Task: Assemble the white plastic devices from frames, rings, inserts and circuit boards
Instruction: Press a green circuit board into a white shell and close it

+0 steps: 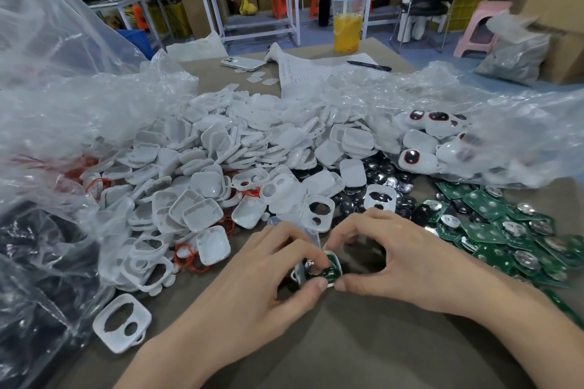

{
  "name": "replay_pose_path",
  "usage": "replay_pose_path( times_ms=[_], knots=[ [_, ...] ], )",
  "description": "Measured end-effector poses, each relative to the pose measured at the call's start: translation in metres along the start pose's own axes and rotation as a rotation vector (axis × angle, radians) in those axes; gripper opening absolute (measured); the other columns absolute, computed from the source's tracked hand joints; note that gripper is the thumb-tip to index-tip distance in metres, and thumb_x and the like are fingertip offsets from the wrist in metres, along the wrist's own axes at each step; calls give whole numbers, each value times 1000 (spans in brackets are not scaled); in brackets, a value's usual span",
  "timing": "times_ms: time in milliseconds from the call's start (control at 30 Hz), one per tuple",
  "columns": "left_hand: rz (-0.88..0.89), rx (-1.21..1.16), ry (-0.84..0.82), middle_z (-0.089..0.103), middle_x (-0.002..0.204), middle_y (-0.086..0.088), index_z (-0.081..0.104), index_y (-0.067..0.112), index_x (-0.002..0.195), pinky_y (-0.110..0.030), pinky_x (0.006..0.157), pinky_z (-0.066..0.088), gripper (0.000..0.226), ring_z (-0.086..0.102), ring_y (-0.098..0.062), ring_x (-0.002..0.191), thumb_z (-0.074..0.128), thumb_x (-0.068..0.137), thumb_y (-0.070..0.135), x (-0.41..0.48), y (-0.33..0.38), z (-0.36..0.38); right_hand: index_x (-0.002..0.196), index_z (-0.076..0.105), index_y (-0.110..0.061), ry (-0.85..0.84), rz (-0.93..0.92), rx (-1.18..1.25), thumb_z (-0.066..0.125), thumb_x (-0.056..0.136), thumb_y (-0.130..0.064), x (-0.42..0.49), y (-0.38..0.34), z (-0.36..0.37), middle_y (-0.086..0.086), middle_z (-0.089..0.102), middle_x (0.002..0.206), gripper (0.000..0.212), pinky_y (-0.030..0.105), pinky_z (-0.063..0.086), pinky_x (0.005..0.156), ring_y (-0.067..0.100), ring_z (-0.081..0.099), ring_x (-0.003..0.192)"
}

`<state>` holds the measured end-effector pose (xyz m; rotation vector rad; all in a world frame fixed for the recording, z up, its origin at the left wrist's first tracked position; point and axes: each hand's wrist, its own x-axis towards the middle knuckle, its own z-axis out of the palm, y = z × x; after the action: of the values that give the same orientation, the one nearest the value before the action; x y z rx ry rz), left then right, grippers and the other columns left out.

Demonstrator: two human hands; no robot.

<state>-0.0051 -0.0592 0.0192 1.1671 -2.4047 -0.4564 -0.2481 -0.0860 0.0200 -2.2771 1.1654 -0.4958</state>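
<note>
1. Centrally, low in the frame, the left hand (262, 268) and the right hand (404, 262) met over the brown table (347, 341), both gripping one small white frame (335, 257) with a green circuit board (330, 267) seated in it.
2. Each hand's thumb pressed the frame's near edge, the two thumb tips almost touching. The curled forefingers came down on the board from above. The remaining fingers were bent and loosely spread.
3. At lower left a loose white frame with two openings (121, 322) lay alone on the table, beside a crumpled clear plastic bag (63, 88).
4. Just beyond the hands, red rings (189, 257) showed among the nearest white parts, left of centre.
5. To the right, a heap of green circuit boards (505, 230) spread toward the frame's right edge, touching a patch of black glossy inserts (379, 164).
6. Across the middle sat a large pile of white shells (221, 151).
7. At middle right, assembled white devices with dark, red-rimmed windows (420, 158) lay in another clear bag.
8. Farther back on the table lay a phone (242, 63), a printed sheet (316, 73) and a black pen (368, 65).
9. At the table's far edge, top centre, stood a plastic cup of yellow drink (347, 22).
</note>
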Motion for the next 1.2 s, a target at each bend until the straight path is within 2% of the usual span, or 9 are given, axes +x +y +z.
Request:
replay_pose_path(
  times_ms=[233, 400, 567, 633, 767, 867, 967, 1067, 1200],
  knots=[
    [-4, 12, -1, 45, 113, 27, 60, 42, 110, -16, 90, 39, 16, 50, -2, 109, 51, 99, 48, 0, 1, 0, 106, 56, -53, -1, 0, 3, 69, 76, -65, 1, 0, 1, -30, 54, 112, 35, 30, 47, 92, 1, 47, 116],
    [9, 23, 10, 47, 113, 25, 62, 40, 112, -17, 90, 39, 19, 51, -2, 106, 46, 102, 46, 0, 1, -1, 107, 56, -55, 3, -12, 7, 64, 75, -70, 0, 2, 3, -24, 58, 108, 37, 32, 47, 93, 1, 48, 115],
    [20, 36, 22, 48, 110, 22, 64, 35, 110, -23, 88, 43, 21, 53, -6, 103, 45, 104, 41, 1, 2, -1, 104, 60, -51, -10, -76, 11, 65, 82, -65, 2, 2, 2, -25, 63, 111, 27, 32, 45, 96, 6, 51, 118],
    [19, 36, 20, 49, 110, 22, 64, 36, 111, -18, 89, 41, 21, 53, -5, 103, 45, 104, 41, 1, 2, -1, 101, 62, -49, -14, -96, 7, 66, 84, -63, 2, 2, 1, -25, 64, 111, 23, 32, 45, 96, 7, 52, 117],
    [22, 14, 5, 50, 113, 23, 65, 36, 114, -13, 89, 39, 21, 53, -2, 105, 47, 103, 37, -1, 3, -3, 99, 64, -46, -7, -115, -6, 70, 85, -57, 2, 2, 1, -28, 64, 111, 19, 29, 42, 98, 8, 52, 116],
    [8, -14, 38, 51, 117, 24, 62, 36, 117, -19, 88, 44, 19, 57, -3, 107, 48, 104, 37, -4, 2, -8, 97, 68, -42, 4, -121, -15, 74, 83, -52, 2, 1, 0, -30, 64, 111, 18, 25, 39, 98, 6, 54, 114],
    [0, 2, 101, 56, 113, 23, 65, 35, 110, -24, 86, 46, 17, 59, -7, 106, 51, 101, 33, -6, -1, -14, 98, 70, -41, 4, -118, -27, 76, 83, -49, 2, -1, 0, -30, 64, 112, 18, 25, 39, 98, 6, 55, 113],
    [4, 13, 95, 58, 109, 23, 68, 35, 106, -25, 86, 47, 17, 59, -8, 105, 53, 98, 31, -6, -2, -15, 104, 68, -45, -6, -122, -39, 73, 84, -52, 1, -1, -1, -30, 62, 114, 21, 26, 40, 98, 7, 55, 112],
    [13, 81, 38, 58, 108, 23, 69, 37, 105, -21, 91, 41, 16, 56, -1, 105, 55, 97, 36, -4, -2, -11, 103, 66, -50, -31, -130, -61, 68, 85, -56, 0, -1, -1, -33, 56, 116, 18, 15, 33, 97, 6, 50, 115]
  ],
)
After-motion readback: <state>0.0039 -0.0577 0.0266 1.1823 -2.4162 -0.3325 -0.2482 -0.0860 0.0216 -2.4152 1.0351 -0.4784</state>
